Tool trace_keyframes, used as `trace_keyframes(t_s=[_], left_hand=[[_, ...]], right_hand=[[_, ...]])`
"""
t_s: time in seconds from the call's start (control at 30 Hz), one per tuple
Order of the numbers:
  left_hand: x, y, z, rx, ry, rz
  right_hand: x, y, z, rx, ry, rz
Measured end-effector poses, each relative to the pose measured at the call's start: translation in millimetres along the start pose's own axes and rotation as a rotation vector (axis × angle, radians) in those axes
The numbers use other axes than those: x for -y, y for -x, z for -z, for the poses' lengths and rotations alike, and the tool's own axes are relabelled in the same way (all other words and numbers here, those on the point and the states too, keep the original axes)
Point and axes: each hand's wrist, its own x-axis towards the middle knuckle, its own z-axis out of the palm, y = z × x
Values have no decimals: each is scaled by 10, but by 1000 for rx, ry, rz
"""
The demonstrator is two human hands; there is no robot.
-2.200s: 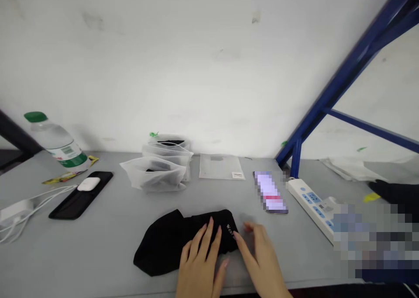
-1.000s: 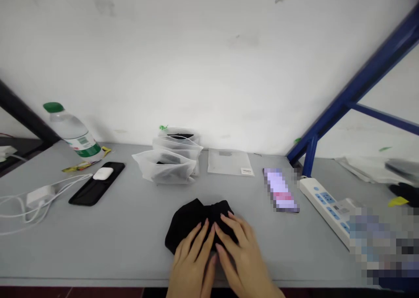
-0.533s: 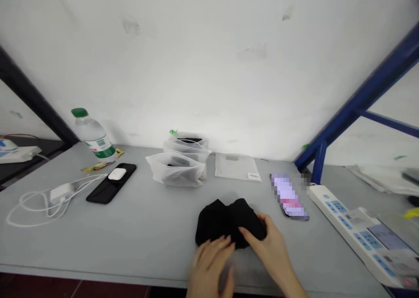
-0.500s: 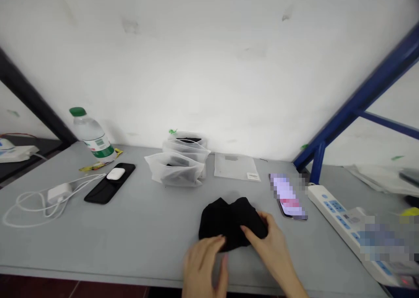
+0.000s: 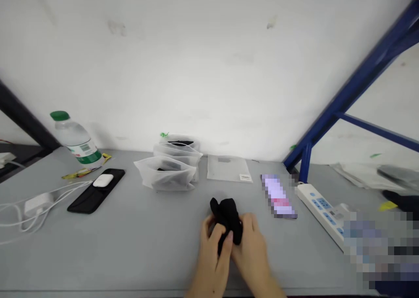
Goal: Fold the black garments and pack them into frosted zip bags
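A piece of black cloth [image 5: 228, 215] is bunched up between my two hands, just above or on the grey table near its front. My left hand [image 5: 214, 247] grips it from the left, with the thumb and fingers pressed into the fabric. On the other side my right hand [image 5: 251, 245] is closed round the cloth's right edge, its fingertips partly hidden. What kind of garment or item the cloth is, I cannot tell. Behind it stand frosted plastic bags [image 5: 166, 173] with their tops open, and something black shows inside.
A flat frosted bag [image 5: 225, 169] with a label lies by the wall. To the right are a lit phone [image 5: 278, 197] and a power strip [image 5: 322, 213]. At left stand a bottle [image 5: 80, 143], a black phone [image 5: 98, 193] with a white earbud case [image 5: 103, 180], and a charger [image 5: 39, 204] with cable.
The black cloth was spread wide and is now folded into a narrow bundle. My hands have come closer together round it. The camera view has shifted slightly to the right.
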Motion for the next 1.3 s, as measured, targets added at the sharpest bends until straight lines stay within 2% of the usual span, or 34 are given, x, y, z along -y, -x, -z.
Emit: trace_keyframes(t_s=[0.13,0.23,0.3,0.37,0.47,0.6,0.67,0.8,0.9,0.97,1.03,1.17,1.23,1.3], left_hand=[[2,-270,-27,9,29,-56],[6,-472,34,20,6,-115],[-36,-568,58,39,-47,-174],[-98,-646,41,29,-109,-253],[-155,-793,-39,-48,-187,-376],[-61,-1140,-78,-169,-345,-404],[37,-1361,-32,-145,-493,-415],[186,-1770,67,-10,-678,-464],[191,-1931,94,109,-767,-504],[162,-1909,134,187,-803,-538],[148,-1778,236,246,-823,-571],[286,-1369,613,331,-807,-621],[409,-1204,795,311,-762,-617],[488,-1088,889,255,-742,-588]], right_hand=[[-7,-32,42,102,-352,14],[-48,-198,121,256,-668,-82],[-62,-367,136,304,-785,-157],[-67,-560,103,277,-831,-210],[-99,-856,11,192,-939,-287],[-262,-1196,-13,140,-1121,-355],[-393,-1327,53,140,-1179,-372],[-667,-1485,253,96,-1443,-492],[-800,-1515,380,55,-1533,-516],[-846,-1515,450,44,-1558,-493],[-877,-1516,517,20,-1589,-455],[-943,-1523,610,-64,-1591,-442],[-958,-1515,611,-81,-1583,-475],[-938,-1491,581,-62,-1584,-509]])
